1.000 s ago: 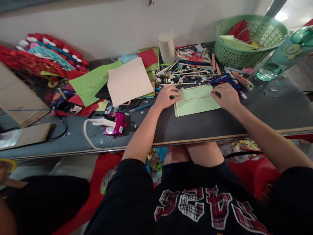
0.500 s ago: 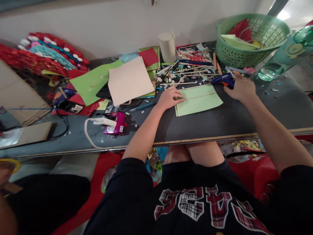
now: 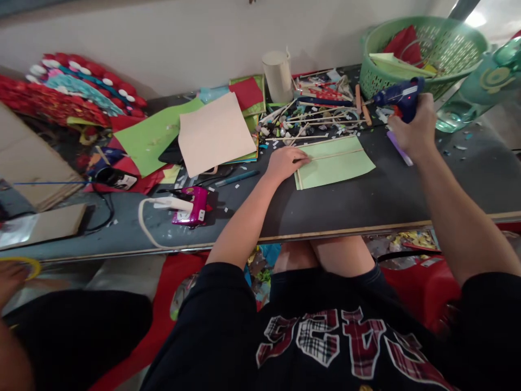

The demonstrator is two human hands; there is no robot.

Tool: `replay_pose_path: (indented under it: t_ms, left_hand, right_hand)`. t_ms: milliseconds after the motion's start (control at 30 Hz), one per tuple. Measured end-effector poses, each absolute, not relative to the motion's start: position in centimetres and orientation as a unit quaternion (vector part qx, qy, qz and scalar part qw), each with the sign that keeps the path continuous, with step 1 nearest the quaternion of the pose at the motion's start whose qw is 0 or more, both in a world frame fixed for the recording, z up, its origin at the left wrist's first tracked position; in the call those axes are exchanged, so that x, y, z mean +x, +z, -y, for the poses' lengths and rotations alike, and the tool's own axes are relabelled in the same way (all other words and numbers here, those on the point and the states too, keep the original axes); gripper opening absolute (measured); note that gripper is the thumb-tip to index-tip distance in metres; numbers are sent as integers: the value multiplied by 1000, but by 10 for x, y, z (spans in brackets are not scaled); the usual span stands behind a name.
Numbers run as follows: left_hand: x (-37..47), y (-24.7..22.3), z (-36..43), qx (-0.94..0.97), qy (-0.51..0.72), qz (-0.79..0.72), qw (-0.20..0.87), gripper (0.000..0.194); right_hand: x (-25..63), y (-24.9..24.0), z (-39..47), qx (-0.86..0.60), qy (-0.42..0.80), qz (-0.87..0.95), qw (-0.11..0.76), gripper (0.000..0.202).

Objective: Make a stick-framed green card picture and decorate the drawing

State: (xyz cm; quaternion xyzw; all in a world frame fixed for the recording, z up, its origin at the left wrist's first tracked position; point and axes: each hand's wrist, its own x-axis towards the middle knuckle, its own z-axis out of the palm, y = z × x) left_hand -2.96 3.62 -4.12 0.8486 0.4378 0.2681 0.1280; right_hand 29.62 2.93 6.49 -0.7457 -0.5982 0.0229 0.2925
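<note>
My right hand (image 3: 419, 126) is wrapped around a dark blue glue gun (image 3: 396, 98), raised above the table with its nozzle pointing left. A light green sheet of paper (image 3: 334, 171) lies on the table in front of me. Thin wooden sticks lie on it: one along its left edge, one along the top, and one long stick (image 3: 340, 155) across it. My left hand (image 3: 285, 164) rests at the sheet's left side, its fingers closed on the left end of that long stick. The fingertips partly hide this end.
Scraps, sticks and pebbles (image 3: 313, 122) are heaped behind the paper. A green basket (image 3: 378, 70) and a bottle (image 3: 472, 98) stand at the right. Coloured sheets (image 3: 217, 133) and a pink power adapter (image 3: 195, 203) lie left. Another person's hand (image 3: 12, 277) is at far left.
My right hand has lifted the glue gun off the table, up and to the right. A purple strip now shows below it. My left hand and the green paper have barely shifted.
</note>
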Motion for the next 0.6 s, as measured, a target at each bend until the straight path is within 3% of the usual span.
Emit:
replay_pose_path:
  t_ms: [133,200,400,600]
  left_hand:
    - [-25,-41,-40,850,269,-431,140,23]
    - [-25,-40,-41,854,271,-418,152,24]
    - [-30,-39,-44,848,286,-406,186,24]
    - [-33,-40,-44,845,288,-407,193,20]
  right_hand:
    - [268,47,-11,-618,20,727,298,37]
    - [256,30,-5,-579,37,767,275,40]
    - [244,-11,3,-553,64,793,247,36]
    - [233,-16,8,-512,71,813,269,26]
